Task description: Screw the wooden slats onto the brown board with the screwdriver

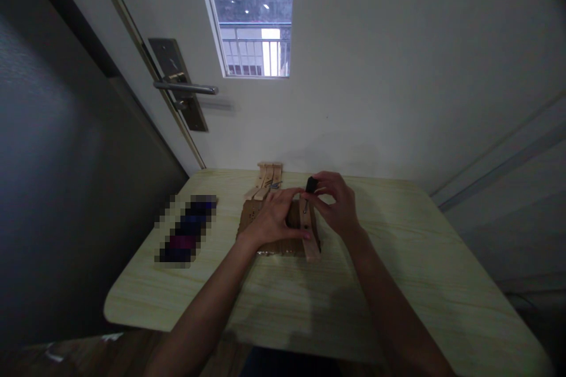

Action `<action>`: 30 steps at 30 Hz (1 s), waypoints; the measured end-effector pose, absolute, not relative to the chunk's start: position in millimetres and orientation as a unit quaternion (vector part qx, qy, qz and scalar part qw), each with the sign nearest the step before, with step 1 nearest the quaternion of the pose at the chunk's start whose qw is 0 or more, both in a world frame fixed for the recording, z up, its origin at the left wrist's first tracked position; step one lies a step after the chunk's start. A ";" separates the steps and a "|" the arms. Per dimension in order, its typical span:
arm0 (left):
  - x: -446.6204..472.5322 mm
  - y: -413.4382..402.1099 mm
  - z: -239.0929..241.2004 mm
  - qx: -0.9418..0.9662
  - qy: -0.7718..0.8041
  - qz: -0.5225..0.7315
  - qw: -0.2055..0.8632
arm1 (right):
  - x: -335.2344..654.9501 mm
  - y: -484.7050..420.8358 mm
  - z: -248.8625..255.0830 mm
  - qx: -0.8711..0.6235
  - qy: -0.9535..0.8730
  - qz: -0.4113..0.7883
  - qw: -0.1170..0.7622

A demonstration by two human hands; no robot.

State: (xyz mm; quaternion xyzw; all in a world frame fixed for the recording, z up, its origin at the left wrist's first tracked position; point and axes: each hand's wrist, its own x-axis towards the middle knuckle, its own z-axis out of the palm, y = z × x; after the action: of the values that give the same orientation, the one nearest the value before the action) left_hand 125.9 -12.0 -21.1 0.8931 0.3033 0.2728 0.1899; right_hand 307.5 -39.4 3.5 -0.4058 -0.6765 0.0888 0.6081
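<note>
My left hand rests on a brown cardboard piece on the table, its fingers curled around a light wooden strip that lies along the cardboard's right side. My right hand is closed in a pinch on a small screwdriver with a black handle, held upright with its thin shaft pointing down onto the wooden strip near my left fingertips. More short wooden strips lie just behind the cardboard, with small metal parts on them.
The pale wood-grain table stands against a white wall. A blurred-out dark object lies at the table's left side. A door with a metal lever handle is at the left, and a small window above.
</note>
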 end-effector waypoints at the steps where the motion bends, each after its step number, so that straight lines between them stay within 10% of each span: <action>1: 126.0 -11.9 -21.1 0.893 0.303 0.273 0.189 | 307.4 -39.3 3.3 -0.407 -0.676 0.087 0.608; 30: 125.2 -12.8 -19.5 0.891 0.309 0.271 0.193 | 311.1 -46.1 11.8 -0.412 -0.696 0.076 0.583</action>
State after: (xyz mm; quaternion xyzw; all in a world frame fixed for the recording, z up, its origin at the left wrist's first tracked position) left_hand 125.2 -12.8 -19.5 0.8910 0.3089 0.2713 0.1925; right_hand 311.1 -46.1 11.8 -0.4122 -0.6961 0.0761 0.5828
